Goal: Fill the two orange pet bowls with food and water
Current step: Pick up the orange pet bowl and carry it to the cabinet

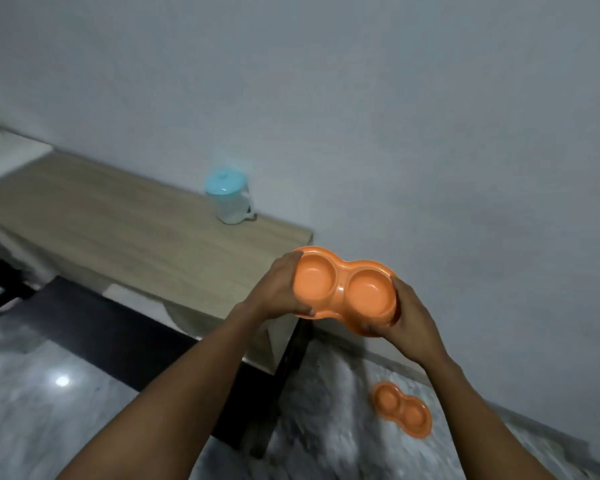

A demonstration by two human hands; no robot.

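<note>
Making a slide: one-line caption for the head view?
Both hands, left and right, hold an empty orange double bowl; a second bowl lies on the floor.

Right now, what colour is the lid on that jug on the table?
Light blue, on the jug; its body is pale and see-through. The head view shows it.

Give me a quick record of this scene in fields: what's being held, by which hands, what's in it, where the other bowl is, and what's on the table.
held item: orange double pet bowl, in the air beyond the table's end
left hand: fingers grip its left end
right hand: fingers grip its right end
held bowl contents: both wells look empty
second orange double bowl: on the grey floor by the wall, looks empty
wooden table: holds a clear pitcher with a light blue lid near the wall
</note>
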